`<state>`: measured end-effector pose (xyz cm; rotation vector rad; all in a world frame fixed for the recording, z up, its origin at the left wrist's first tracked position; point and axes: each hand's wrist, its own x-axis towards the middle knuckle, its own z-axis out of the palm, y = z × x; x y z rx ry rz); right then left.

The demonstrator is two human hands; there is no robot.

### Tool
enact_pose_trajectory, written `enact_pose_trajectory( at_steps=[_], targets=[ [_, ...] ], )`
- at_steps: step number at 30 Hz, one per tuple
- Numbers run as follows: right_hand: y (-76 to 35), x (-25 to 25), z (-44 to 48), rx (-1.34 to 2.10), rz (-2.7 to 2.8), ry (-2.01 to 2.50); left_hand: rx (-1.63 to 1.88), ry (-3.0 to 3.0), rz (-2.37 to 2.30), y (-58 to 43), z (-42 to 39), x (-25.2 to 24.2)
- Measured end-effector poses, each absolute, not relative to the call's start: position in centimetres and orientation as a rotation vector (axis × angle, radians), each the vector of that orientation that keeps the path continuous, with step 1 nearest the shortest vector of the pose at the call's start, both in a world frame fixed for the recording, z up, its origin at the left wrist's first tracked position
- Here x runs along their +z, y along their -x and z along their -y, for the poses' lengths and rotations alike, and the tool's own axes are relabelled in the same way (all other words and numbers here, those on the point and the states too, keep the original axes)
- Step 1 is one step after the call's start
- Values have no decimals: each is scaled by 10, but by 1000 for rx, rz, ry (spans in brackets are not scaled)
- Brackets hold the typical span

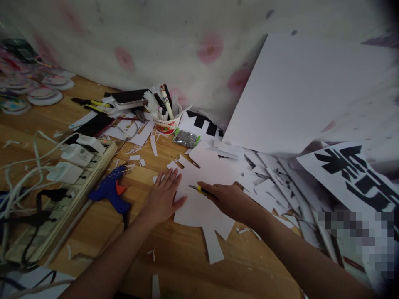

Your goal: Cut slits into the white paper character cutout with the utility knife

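Right hand (pixel 229 199) closed round knife (pixel 202 190), blade over paper (pixel 196 214); left hand (pixel 162 197) flat at paper's left edge, gripping nothing.

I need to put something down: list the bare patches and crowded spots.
Bare wooden tabletop shows in front, between the left forearm and the white sheet's projecting tab, and between that tab and the right forearm, bar stray scraps. Crowded: left, with power strip, chargers and blue glue gun; right, with piled white offcuts.
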<state>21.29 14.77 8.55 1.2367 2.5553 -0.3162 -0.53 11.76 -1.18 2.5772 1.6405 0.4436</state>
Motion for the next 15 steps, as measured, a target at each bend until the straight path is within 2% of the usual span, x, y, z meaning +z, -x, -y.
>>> enact_pose_trajectory(
  at_steps=[8, 15],
  targets=[
    [-205, 76, -162, -249, -2620, -1065, 425, -2574, -1639, 6, -118, -10],
    [-208, 72, -165, -382, -2672, -1066, 408, -2572, -1639, 6, -118, -11]
  ],
)
